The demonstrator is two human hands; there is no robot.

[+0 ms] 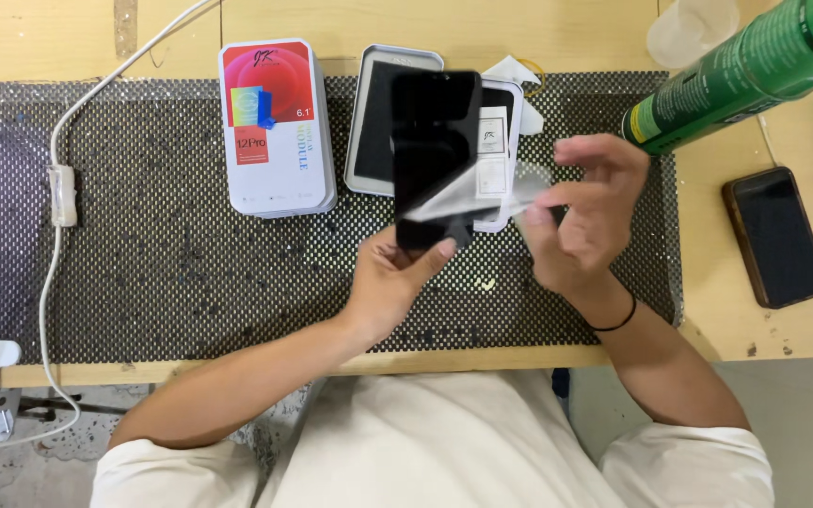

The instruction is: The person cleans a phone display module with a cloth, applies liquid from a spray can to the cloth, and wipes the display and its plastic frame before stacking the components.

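My left hand (392, 277) holds a black phone screen panel (433, 141) upright by its lower end, above the dark mesh mat (143, 263). My right hand (587, 214) pinches a clear protective film (477, 196) that is partly lifted off the lower right of the panel. A black band sits on my right wrist.
A white box with a colourful lid (275, 127) lies on the mat to the left. An open grey tray (374, 122) lies behind the panel. A green spray can (755, 66) lies at top right, a dark phone (775, 235) on the wooden desk at right. A white cable (56, 188) runs down the left.
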